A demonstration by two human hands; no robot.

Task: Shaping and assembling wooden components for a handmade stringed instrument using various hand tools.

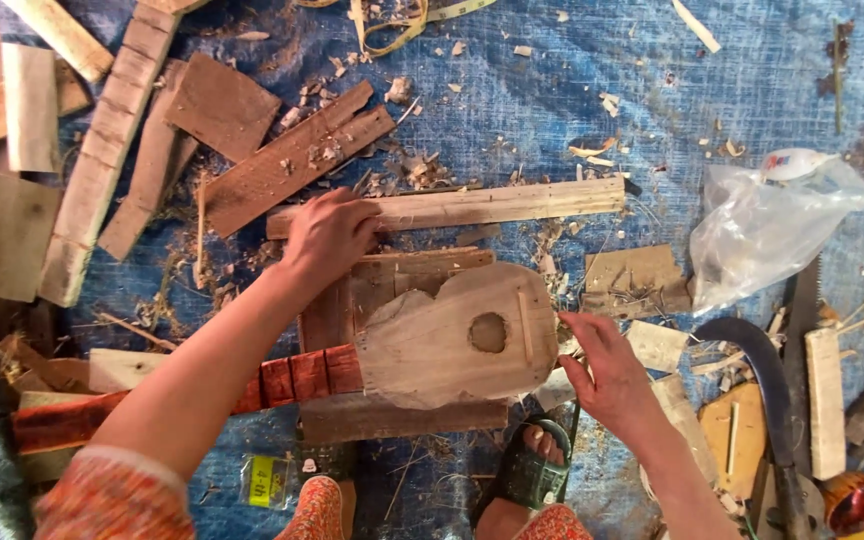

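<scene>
While the person sits over a blue tarpaulin [512,90] strewn with shavings, a small wooden guitar-shaped piece [452,340] lies flat in front of them, face up, resting on a couple of scrap boards [402,275] that appear to lift it off the littered ground. Its rounded body, with a round sound hole [488,332] cut through it, sits toward the person's right; its reddish neck [282,380] runs away to their left, dipping slightly toward them. So the long axis lies almost crosswise to the viewer, body end right, neck end left.

The left hand [330,235] rests palm down with fingers loosely spread on the near end of a long pale wooden strip [452,207] that lies just beyond the guitar body, roughly parallel to it. It presses on the strip rather than closing around it (I judge it is steadying it, or feeling for it). The right hand [607,375] is at the right edge of the body, fingers curled toward that rim, thumb and fingertips close together; whether they pinch a small chip or only touch the edge, I cannot tell.

Near the right hand lie a curved dark blade [762,370] and a handsaw [802,300], with a clear plastic bag [772,220] beyond them. Offcuts and planks [102,160] pile up on the left. A green sandal [527,470] shows below the guitar.
</scene>
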